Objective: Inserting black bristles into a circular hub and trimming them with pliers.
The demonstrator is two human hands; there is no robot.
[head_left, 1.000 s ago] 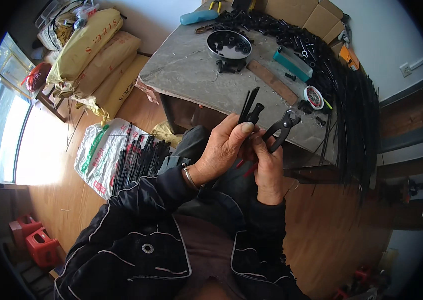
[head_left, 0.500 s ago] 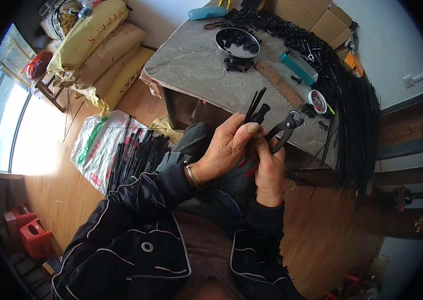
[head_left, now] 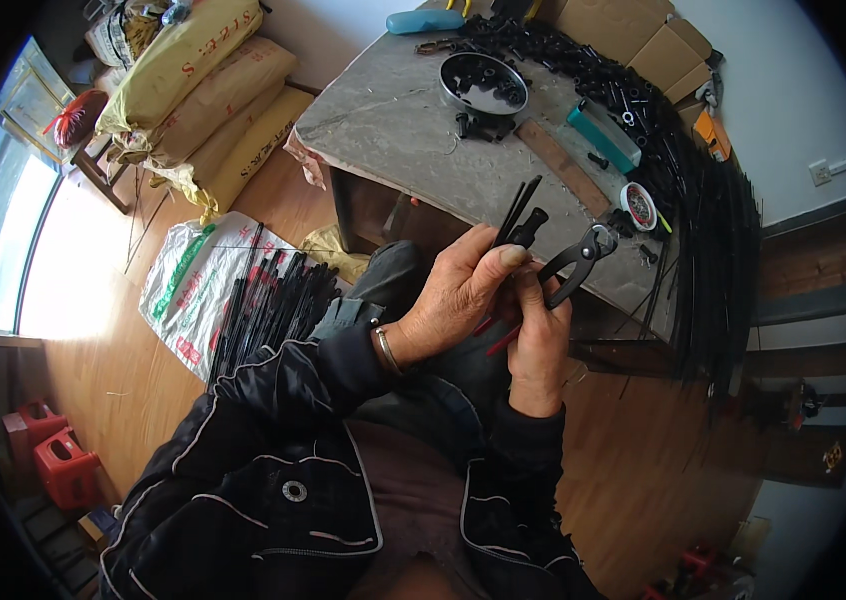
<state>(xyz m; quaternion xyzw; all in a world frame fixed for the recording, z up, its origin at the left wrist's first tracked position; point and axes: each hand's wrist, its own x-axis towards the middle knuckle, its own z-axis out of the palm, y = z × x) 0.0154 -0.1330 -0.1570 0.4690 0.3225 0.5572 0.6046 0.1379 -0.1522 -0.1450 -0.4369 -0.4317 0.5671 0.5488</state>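
My left hand is closed around a few thin black rods and a short black tubular fitting, which stick up past the thumb. Close against it, my right hand grips black-headed pincers with red handles. The pincers' jaws point up and right, away from the rods. The fingertips of both hands meet, and what lies between them is hidden. Both hands are held in front of the near edge of the grey table.
On the table are a round metal bowl of black parts, a rusty flat bar, a teal box, a small white tub and a heap of black fittings. Left, black rods lie on a white sack near stacked sacks.
My hands stay together with the same hold. The pincers' head has shifted slightly to the right, and the whole view has moved a little.
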